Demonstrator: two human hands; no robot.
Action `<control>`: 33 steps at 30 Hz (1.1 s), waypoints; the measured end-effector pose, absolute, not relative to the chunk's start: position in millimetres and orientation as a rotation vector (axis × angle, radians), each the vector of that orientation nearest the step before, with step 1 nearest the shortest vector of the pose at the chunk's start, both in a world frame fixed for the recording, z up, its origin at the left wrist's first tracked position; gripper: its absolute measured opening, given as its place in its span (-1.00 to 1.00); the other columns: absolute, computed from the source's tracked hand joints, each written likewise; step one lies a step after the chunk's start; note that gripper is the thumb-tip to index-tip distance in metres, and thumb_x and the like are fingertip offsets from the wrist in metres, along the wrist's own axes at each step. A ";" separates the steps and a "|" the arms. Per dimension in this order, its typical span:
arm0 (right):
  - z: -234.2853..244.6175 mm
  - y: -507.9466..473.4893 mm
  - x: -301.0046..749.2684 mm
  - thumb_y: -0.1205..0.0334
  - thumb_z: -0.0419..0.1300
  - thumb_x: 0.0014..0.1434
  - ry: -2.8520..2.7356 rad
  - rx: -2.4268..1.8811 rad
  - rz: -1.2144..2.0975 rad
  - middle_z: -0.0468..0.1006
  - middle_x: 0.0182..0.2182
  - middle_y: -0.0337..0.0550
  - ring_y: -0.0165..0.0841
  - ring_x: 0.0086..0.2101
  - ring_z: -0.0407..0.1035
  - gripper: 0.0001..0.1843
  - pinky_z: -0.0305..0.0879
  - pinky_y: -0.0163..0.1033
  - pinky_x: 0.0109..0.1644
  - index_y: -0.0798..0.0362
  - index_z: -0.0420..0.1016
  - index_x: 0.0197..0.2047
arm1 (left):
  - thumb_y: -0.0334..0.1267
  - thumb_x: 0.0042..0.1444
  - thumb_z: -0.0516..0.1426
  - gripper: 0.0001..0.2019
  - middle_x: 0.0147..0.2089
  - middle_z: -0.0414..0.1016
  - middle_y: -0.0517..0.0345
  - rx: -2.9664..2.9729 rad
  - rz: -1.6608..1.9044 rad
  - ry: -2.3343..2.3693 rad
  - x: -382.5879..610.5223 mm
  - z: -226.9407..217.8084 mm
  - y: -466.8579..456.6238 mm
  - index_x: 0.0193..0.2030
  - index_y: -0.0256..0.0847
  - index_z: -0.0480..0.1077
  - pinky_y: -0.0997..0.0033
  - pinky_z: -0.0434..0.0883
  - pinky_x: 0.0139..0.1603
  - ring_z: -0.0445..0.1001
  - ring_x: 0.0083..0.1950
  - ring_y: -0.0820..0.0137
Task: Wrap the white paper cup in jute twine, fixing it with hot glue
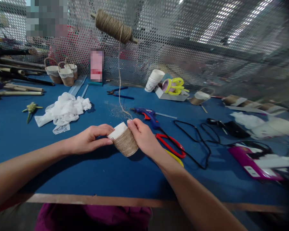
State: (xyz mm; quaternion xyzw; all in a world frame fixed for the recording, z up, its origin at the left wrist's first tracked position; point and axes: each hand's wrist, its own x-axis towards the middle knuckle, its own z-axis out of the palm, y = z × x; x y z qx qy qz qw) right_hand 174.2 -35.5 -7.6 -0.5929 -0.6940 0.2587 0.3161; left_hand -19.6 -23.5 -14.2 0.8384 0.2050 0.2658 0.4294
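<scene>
Centre frame: left hand (92, 138) pinches paper cup (124, 141) by its rim, right hand (144, 136) grips wrapped side plus twine (119, 73), presumably preventing unwinding.

Clock centred on the cup (126, 142), near edge of the bench (86, 179). My left fingers (103, 142) touch it at 9, right fingers (133, 127) at 1. Cord (119, 73) goes off at 12 to the spool (112, 25), high in front of the mesh (163, 38); pliers (114, 92) at 12, below it. Glue gun (152, 118) at 2. Fabric heap (67, 109) at 10, baskets (67, 78) behind. Stacked cups (154, 81) at 1, beside the box (170, 96). Power strip (249, 162) far at 3.
</scene>
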 end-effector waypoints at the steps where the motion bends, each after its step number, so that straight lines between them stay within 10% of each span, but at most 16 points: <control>1: -7.0 -36.0 174.0 0.04 -0.11 0.17 -1.833 -1.567 0.648 0.18 -0.64 -0.33 -0.46 -0.58 0.11 -0.67 0.03 -0.31 -0.50 0.02 0.07 -0.55 | -0.33 0.08 0.04 -0.86 -0.23 0.37 -0.01 2.093 0.663 0.523 -19.7 -13.8 -23.4 -0.28 -0.36 0.36 0.35 0.23 0.00 0.31 -0.07 0.33; 15: -16.1 -45.1 160.3 0.09 -0.13 0.19 -2.055 -1.546 -0.069 0.34 -0.50 -0.13 -0.35 -0.50 0.23 -0.74 0.03 -0.29 -0.48 0.05 0.16 -0.44 | -0.22 -0.05 0.09 -0.80 -0.46 0.30 0.22 1.700 0.616 1.019 11.5 -2.9 -39.0 -0.36 -0.35 0.30 0.52 0.21 -0.43 0.23 -0.43 0.49; 33: -14.1 -42.8 162.8 0.11 -0.07 0.17 -1.914 -1.395 0.290 0.32 -0.42 -0.16 -0.38 -0.42 0.23 -0.79 0.18 -0.24 -0.32 0.03 0.14 -0.43 | -0.29 -0.01 0.07 -0.83 -0.41 0.33 0.18 1.789 0.693 0.898 8.8 -10.1 -39.0 -0.32 -0.37 0.33 0.50 0.24 -0.35 0.25 -0.38 0.47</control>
